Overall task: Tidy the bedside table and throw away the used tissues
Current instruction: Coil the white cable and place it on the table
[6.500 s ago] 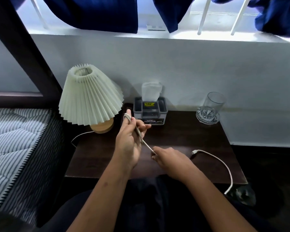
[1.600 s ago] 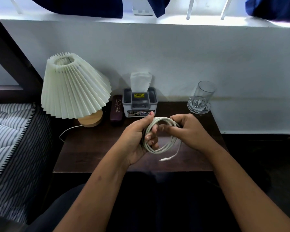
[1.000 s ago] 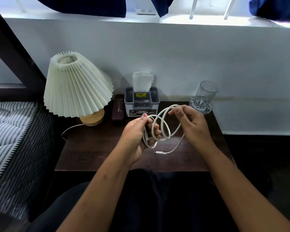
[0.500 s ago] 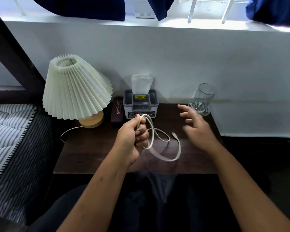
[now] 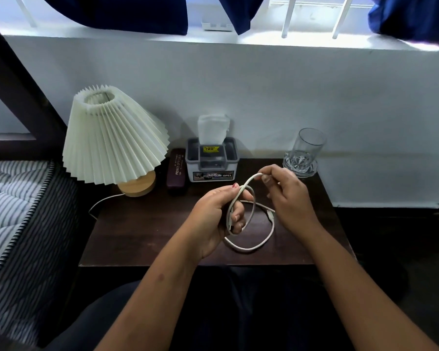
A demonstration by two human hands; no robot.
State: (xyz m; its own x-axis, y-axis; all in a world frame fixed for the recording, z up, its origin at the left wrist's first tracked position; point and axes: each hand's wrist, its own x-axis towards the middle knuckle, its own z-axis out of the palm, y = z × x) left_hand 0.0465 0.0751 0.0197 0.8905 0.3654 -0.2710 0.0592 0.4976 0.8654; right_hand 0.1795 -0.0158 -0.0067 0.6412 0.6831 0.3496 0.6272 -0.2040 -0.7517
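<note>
A white cable point(image 5: 261, 243) hangs in loose loops over the middle of the dark bedside table point(image 5: 142, 236). My left hand point(image 5: 213, 216) grips the loops, fingers curled through them. My right hand point(image 5: 287, 196) pinches the cable's upper strand between thumb and fingertips, just right of the left hand. A grey tissue box point(image 5: 212, 163) with a white tissue sticking up stands at the back against the wall. No loose used tissues are visible on the tabletop.
A pleated cream lamp point(image 5: 112, 138) on a wooden base stands back left, its cord trailing off the table. A maroon glasses case point(image 5: 176, 171) lies beside the tissue box. A clear glass point(image 5: 306, 153) stands back right. A striped mattress point(image 5: 13, 211) borders the left.
The coil fell loose half a second ago when my right hand let go and opened. Now my right hand has come back and pinched the cable's top strand.
</note>
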